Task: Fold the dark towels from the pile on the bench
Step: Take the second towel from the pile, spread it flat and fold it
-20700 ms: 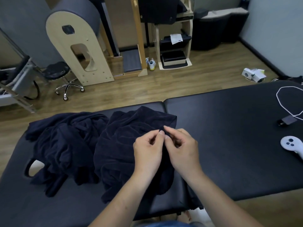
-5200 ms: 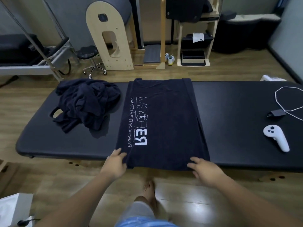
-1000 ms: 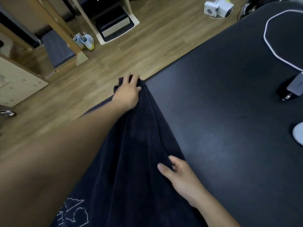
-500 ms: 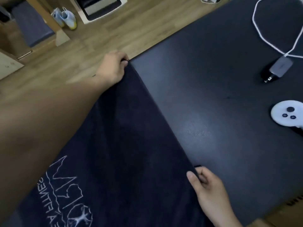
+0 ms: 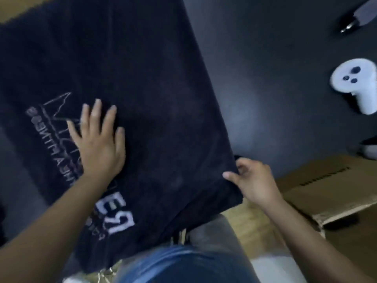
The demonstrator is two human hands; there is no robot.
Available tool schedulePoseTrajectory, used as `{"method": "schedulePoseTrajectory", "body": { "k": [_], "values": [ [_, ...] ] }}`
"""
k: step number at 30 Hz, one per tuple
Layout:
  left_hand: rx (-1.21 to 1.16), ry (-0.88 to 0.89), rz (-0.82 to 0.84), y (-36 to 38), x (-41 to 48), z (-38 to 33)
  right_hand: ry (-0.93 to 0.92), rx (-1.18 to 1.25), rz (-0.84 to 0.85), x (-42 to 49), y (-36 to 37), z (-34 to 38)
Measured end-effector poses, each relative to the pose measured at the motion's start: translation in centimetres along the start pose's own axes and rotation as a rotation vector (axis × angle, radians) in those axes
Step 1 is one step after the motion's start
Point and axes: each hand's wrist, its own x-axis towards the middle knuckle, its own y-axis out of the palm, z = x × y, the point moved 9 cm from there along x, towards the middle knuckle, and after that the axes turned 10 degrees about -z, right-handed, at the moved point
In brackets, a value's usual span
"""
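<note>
A dark navy towel (image 5: 155,82) with white printed lettering lies spread across the black padded bench (image 5: 275,78), its near end hanging over the front edge. My left hand (image 5: 98,139) lies flat on the towel over the lettering, fingers straight and spread. My right hand (image 5: 251,180) pinches the towel's right edge near the bench's front edge, thumb on top and fingers curled beneath. The pile of other towels is out of view. The picture is blurred by motion.
A white handheld controller (image 5: 357,82) lies on the bench at the right. A dark plug (image 5: 359,15) sits at the top right corner. A cardboard box (image 5: 330,193) stands on the floor beside the bench, to my right.
My left hand has let go of the towel's far corner and come back to lie flat on the lettering. My right hand still pinches the right edge. The view has swung down and nearer.
</note>
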Motion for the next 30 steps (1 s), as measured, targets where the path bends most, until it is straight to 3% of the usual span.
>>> {"method": "schedulePoseTrajectory", "body": {
  "k": [5, 7, 9, 11, 15, 19, 21, 25, 30],
  "values": [
    [0.072, -0.234, 0.165, -0.1, -9.6, 3.9, -0.125, -0.098, -0.219, -1.7, -1.3, 0.5],
    [0.119, -0.272, 0.173, -0.4, -12.4, 5.0, -0.079, 0.002, -0.131, -3.0, -0.5, 0.8],
    [0.149, -0.263, 0.223, 0.1, -14.1, 5.7, 0.022, 0.118, 0.083, -3.5, 2.0, 0.7],
    [0.178, -0.26, 0.234, 0.4, -14.3, 6.2, -0.01, 0.139, 0.195, -3.5, 3.3, 1.6],
    [0.151, -0.275, 0.24, 0.5, -14.0, 6.1, -0.124, 0.153, 0.226, -3.9, 2.5, 2.1],
    [0.086, -0.33, 0.208, -0.3, -17.1, 7.0, -0.096, 0.311, 0.098, -4.5, 0.7, 0.7],
    [0.062, -0.377, 0.15, -1.3, -21.2, 7.9, -0.027, 0.359, 0.197, -5.0, 1.9, -0.6],
    [0.003, -0.368, 0.035, -2.7, -30.3, 9.8, -0.058, 0.207, 0.385, -7.1, 3.8, -2.8],
    [-0.071, -0.578, -0.07, -3.6, -35.1, 11.9, 0.025, 0.361, 0.098, -6.4, 1.1, -5.9]
  ]
}}
